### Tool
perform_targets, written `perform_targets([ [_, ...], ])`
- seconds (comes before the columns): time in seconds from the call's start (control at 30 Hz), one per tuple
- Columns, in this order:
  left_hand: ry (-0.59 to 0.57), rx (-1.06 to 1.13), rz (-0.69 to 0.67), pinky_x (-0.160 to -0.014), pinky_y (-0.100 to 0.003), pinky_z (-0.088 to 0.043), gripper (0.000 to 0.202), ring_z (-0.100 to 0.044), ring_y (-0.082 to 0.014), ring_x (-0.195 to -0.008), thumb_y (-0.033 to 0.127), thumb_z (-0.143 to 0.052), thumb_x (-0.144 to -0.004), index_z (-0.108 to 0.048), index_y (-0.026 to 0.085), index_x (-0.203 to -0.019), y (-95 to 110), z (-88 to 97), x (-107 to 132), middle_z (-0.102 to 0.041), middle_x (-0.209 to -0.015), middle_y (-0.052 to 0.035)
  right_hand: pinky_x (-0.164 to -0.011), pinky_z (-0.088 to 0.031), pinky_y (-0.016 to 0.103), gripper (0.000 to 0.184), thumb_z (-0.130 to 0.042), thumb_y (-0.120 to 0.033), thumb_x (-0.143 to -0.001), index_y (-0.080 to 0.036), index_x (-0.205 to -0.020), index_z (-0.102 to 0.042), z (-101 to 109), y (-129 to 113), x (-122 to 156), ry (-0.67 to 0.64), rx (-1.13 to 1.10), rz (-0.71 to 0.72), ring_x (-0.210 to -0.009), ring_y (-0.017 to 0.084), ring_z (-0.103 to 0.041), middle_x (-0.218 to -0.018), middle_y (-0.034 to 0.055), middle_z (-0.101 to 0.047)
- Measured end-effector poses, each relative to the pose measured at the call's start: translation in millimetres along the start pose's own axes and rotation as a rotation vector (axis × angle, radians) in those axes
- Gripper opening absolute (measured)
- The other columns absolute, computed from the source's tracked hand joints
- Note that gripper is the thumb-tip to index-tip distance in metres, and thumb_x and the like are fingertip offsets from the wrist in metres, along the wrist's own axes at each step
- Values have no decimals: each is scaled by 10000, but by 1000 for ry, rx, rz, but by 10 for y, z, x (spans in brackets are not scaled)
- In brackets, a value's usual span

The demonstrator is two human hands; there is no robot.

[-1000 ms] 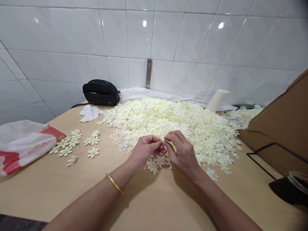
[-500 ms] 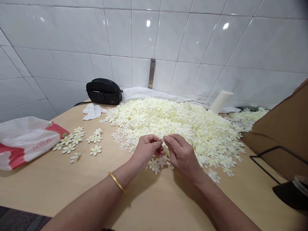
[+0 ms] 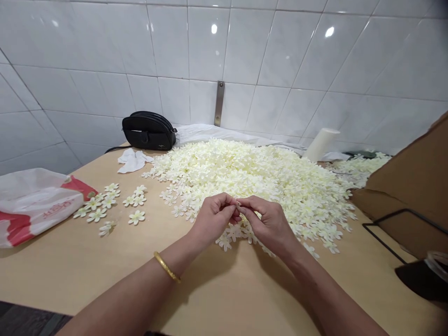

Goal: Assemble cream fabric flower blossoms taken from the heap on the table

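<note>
My left hand (image 3: 216,215) and my right hand (image 3: 268,221) meet fingertip to fingertip in front of a large heap of pale yellow-white artificial flowers (image 3: 238,163). Both are closed in a pinch. Whatever sits between the fingertips is tiny and mostly covered by them, so I cannot make it out. A gold bangle (image 3: 167,267) circles my left wrist. Several loose flowers (image 3: 136,217) lie on the wooden table (image 3: 224,294) to the left, in small clusters. More petals show just below and behind my fingers.
At the left lies a white and red plastic bag (image 3: 38,205). A black purse (image 3: 149,131) and a crumpled tissue (image 3: 133,161) are behind it. Toward the right stand a tilted white roll (image 3: 321,144), a cardboard piece (image 3: 406,186), a black metal frame (image 3: 385,242) and a dark container (image 3: 422,280).
My right hand has turned, its thumb and finger now touching my left fingertips, where there was a small gap before. The camera view has shifted slightly.
</note>
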State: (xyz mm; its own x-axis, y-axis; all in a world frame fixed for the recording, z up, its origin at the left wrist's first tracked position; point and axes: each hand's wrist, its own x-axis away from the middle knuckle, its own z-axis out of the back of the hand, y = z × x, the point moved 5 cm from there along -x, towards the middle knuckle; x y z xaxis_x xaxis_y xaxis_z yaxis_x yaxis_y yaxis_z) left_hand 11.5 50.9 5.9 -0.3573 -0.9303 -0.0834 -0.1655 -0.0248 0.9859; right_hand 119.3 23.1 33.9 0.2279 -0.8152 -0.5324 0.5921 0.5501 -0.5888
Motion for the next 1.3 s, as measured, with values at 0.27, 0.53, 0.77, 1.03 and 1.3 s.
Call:
perform_targets([
  [0.27,71,-77,18,-550,-229,-428,72,-522,-102,-556,212,-518,-683,-514,145,-657,-12,9,0,-532,-577,5,-624,-449,247,182,-449,-182,-795,-183,-801,-631,0,64,0,45,-89,-70,-676,134,-576,-719,18,-620],
  [0.53,69,-90,9,-495,-195,-381,154,-517,-107,-614,262,-561,-662,-536,172,-784,42,49,23,-560,-727,-11,-611,-472,253,164,-466,-258,-790,-151,-794,-590,-4,122,-10,14,-362,-273,-670,141,-587,-690,18,-605],
  [0.77,85,2,-56,-521,-208,-381,119,-453,-76,-495,151,-540,-637,-463,151,-546,19,-23,32,-460,-483,42,-562,-391,257,168,-402,-123,-758,-143,-701,-559,-70,-47,22,204,345,17,-611,141,-513,-663,47,-559],
  [1.03,201,94,-4,-512,-224,-400,151,-483,-86,-463,258,-598,-636,-488,154,-627,-31,93,-20,-495,-478,42,-586,-404,238,160,-408,-113,-771,-150,-779,-563,-10,-73,22,264,260,56,-624,126,-502,-676,30,-546],
  [1.3,48,258,155,-439,-200,-333,273,-446,-57,-421,379,-587,-663,-556,111,-619,-61,35,-15,-515,-527,3,-638,-431,285,265,-406,-65,-762,-136,-961,-566,-15,-52,69,285,503,242,-735,168,-513,-796,88,-565],
])
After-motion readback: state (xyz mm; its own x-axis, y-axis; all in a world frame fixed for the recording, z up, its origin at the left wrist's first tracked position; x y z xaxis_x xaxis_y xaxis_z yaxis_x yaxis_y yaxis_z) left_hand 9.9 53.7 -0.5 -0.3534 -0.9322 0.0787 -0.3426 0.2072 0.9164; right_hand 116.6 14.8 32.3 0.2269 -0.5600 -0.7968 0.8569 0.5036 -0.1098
